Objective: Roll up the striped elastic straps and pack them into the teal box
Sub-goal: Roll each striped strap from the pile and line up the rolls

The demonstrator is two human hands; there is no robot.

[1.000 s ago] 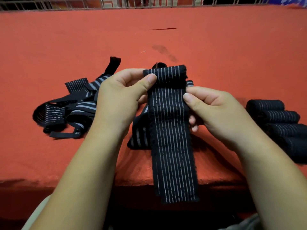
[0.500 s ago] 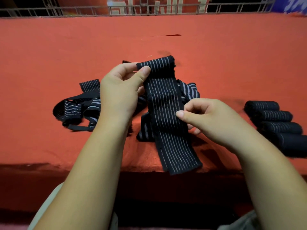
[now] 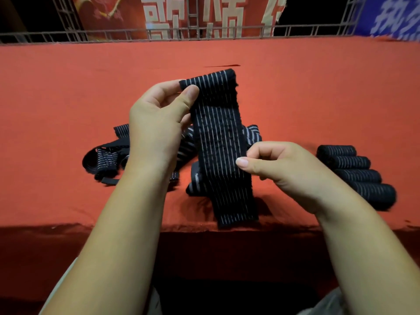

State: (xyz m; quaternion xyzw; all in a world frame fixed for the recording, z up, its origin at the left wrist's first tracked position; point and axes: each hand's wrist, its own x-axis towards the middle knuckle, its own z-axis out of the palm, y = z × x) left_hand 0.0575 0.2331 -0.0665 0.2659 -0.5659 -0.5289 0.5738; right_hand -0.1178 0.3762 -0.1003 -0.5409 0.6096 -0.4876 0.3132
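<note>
Black elastic with thin white lines running lengthwise, that's what the fingers (image 3: 190, 93) of the left hand (image 3: 156, 126) have got: thumb and forefinger pinching the top left corner of the strap (image 3: 221, 144). The right hand (image 3: 279, 169) pinches the strap's right edge about halfway down, thumb on the front, the other fingers curled in behind.

So from my seat it's one strap, held up flat and nearly upright between both hands, above the near part of the desk (image 3: 68, 92). Its top end looks turned over on itself. Its bottom end hangs down to around the desk's front edge, and I can't tell if it touches.

Right behind it, half hidden by the strap and the left hand, there's a heap of loose straps (image 3: 106, 158) lying tangled on the red cloth. Some have wider grey stripes. I honestly can't count them, too knotted up.

Off to the right, near the right wrist, sit the rolled straps (image 3: 354, 176): four of them, side by side and touching in a neat row, same black with pale lines.

Further back, the desk ends at a metal railing (image 3: 204, 32). Beyond that hangs a red banner (image 3: 181, 14) with pale lettering and a blue banner (image 3: 395, 17) in the corner.
</note>
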